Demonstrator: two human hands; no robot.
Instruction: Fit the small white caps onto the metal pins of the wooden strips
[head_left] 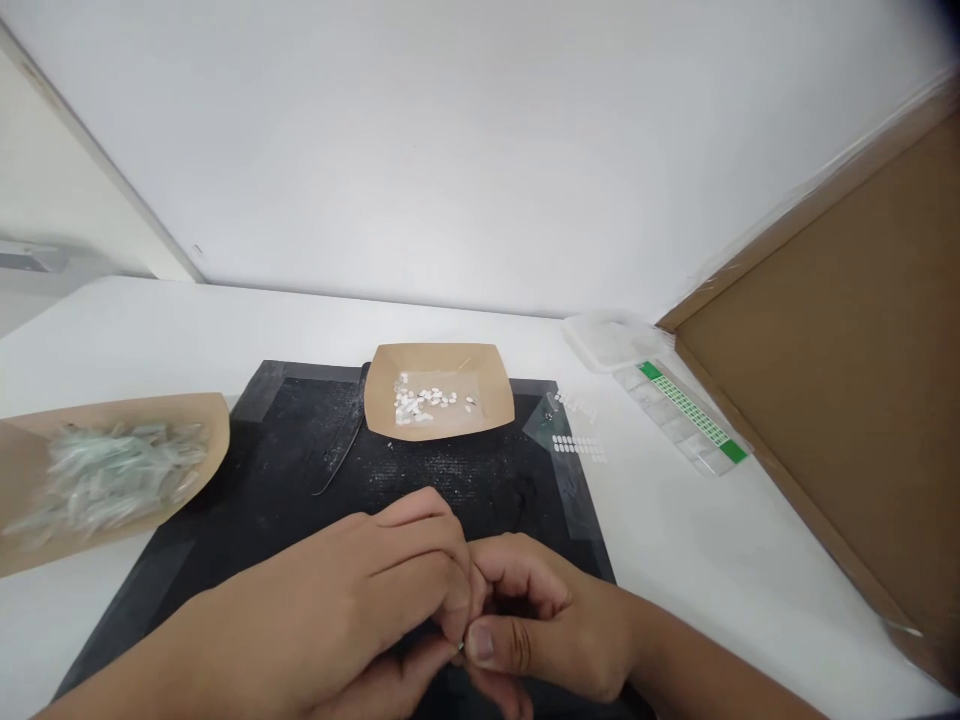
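Over the near part of a black mat [285, 520], my left hand [382, 590] and my right hand [547, 620] meet with their fingertips pressed together. Both are closed in a pinch. A tiny pale, shiny bit shows between the thumbs and fingers, too small and too covered to name. Beyond the hands stands a cardboard tray [382, 390] with small white oval pieces [420, 400] lying in it.
At the left a second cardboard tray [214, 425] holds a heap of small clear packets [127, 465]. Right of the mat lie a sheet of white oval stickers [576, 445] and a clear compartment case [686, 420] with a green label. A cardboard panel [847, 380] stands along the right.
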